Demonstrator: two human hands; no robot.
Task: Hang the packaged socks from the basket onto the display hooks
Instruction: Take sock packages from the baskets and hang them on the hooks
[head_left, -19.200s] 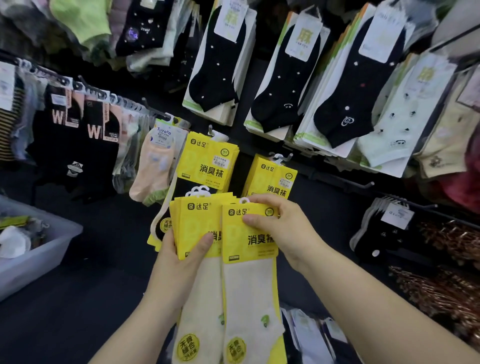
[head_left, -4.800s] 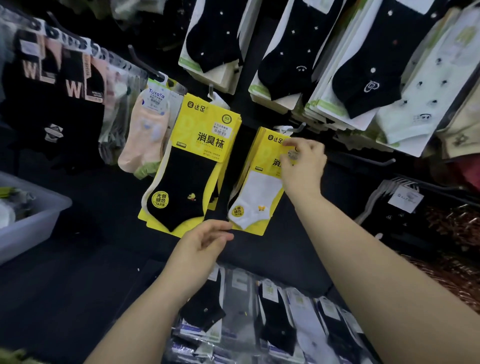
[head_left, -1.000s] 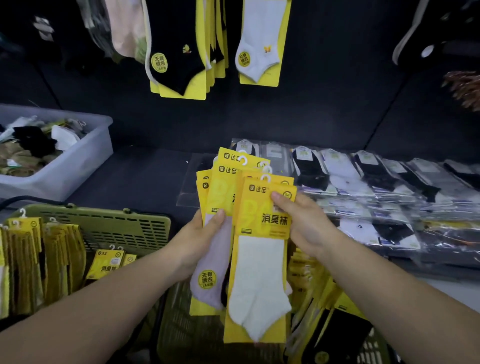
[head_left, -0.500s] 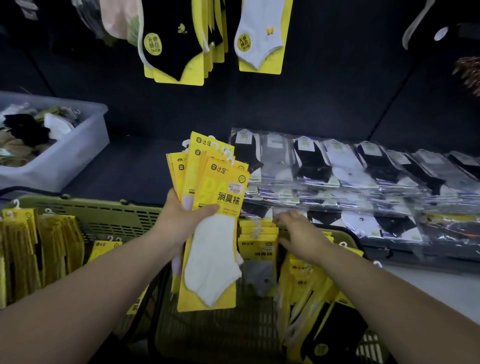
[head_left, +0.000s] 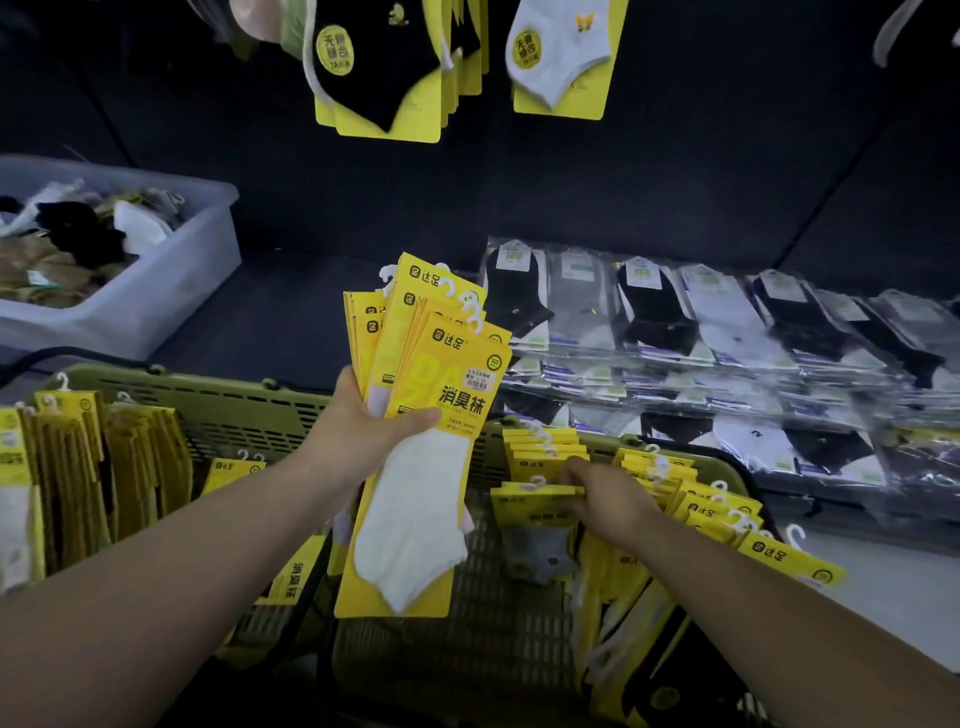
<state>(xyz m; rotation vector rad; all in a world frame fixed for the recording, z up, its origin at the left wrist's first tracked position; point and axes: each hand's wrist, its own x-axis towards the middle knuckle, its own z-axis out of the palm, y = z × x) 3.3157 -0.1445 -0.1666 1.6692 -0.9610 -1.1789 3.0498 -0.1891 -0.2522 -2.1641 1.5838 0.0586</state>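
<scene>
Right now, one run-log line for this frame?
stage: gathering | left hand: grips fanned sock packs | right hand: on grey-sock pack in basket, grip unclear

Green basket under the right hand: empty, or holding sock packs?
Holding packs: yellow sock packs stand in the green basket, with the right hand in among them.

A fan of yellow-card packaged socks (head_left: 431, 374) stands upright in the left hand (head_left: 363, 431), a white sock foremost. More yellow packs (head_left: 717, 509) lie stacked in the olive-green slatted plastic basket (head_left: 249, 410); the right hand (head_left: 602, 499) pinches a grey-sock pack (head_left: 535, 519) there. Black-sock packs (head_left: 379, 67) and a white-sock pack (head_left: 561, 52) hang above.
</scene>
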